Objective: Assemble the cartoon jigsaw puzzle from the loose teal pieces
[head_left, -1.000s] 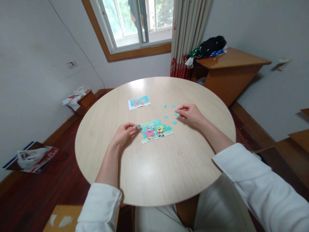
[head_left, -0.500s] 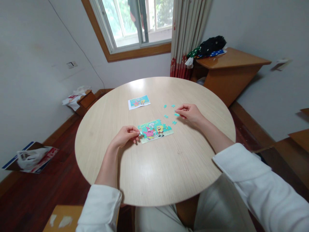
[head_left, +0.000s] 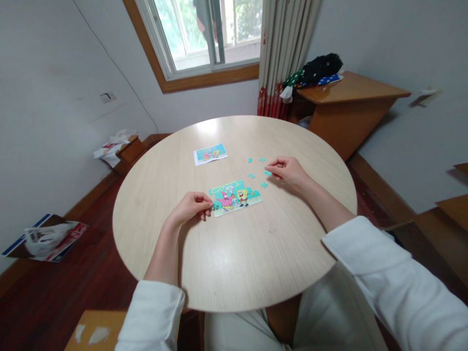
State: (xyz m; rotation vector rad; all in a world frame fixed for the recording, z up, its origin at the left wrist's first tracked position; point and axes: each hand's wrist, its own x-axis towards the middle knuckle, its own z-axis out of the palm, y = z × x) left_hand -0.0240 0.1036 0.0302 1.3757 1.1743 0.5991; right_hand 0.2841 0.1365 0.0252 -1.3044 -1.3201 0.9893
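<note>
A partly assembled cartoon jigsaw puzzle (head_left: 236, 197) lies flat on the round table, its upper right edge uneven. At its left edge my left hand (head_left: 193, 207) is closed in a pinch on a small puzzle piece (head_left: 215, 206), held against the border of the picture. Over to the right, my right hand (head_left: 288, 171) has thumb and fingers pinched together just above a loose turquoise puzzle piece (head_left: 268, 173). Whatever those fingertips may hold is too small to make out. Several more turquoise pieces (head_left: 263, 185) are scattered between that hand and the puzzle.
Behind the puzzle lies a reference picture sheet (head_left: 211, 154) with a white margin. The pale round table (head_left: 234, 258) has its near edge at my lap. Beyond it on the right stands a wooden desk (head_left: 351, 90) with dark cloth on top.
My left fingertips have shifted very slightly right and turned the piece at the puzzle's left edge, which now shows turquoise. My right hand has stayed in place.
</note>
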